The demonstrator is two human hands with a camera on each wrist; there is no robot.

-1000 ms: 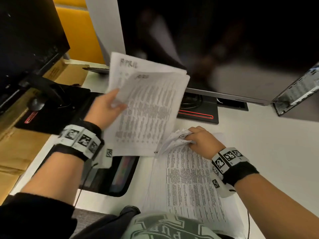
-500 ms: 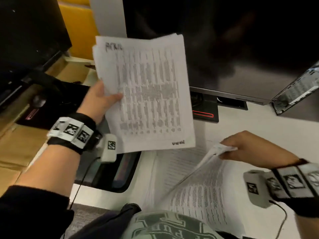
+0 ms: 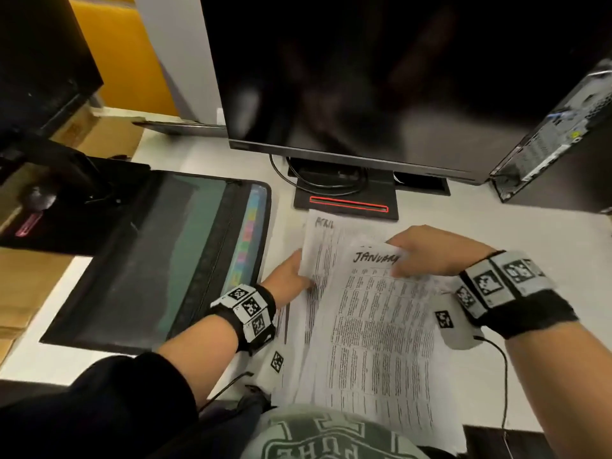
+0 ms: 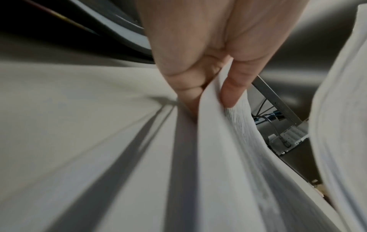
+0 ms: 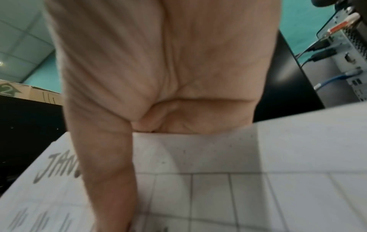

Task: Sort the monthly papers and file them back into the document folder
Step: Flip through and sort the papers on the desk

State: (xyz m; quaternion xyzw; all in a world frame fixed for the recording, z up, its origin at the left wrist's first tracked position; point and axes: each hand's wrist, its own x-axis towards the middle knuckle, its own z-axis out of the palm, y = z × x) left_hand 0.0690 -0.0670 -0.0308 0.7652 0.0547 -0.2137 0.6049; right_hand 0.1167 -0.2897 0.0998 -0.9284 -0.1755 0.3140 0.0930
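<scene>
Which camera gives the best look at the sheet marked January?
The head view: the January sheet shows nearly whole, heading readable, the right hand pinching its top. The right wrist view shows only its top corner, up close. The left wrist view shows only blurred paper edges.

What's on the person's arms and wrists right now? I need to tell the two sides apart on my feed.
Left hand: bare forearm, black sleeve pushed up, black wristband carrying white squares with black tag markings. Right hand: no sleeve in view, the same kind of band, a grey module beneath it with a thin black cable.
</scene>
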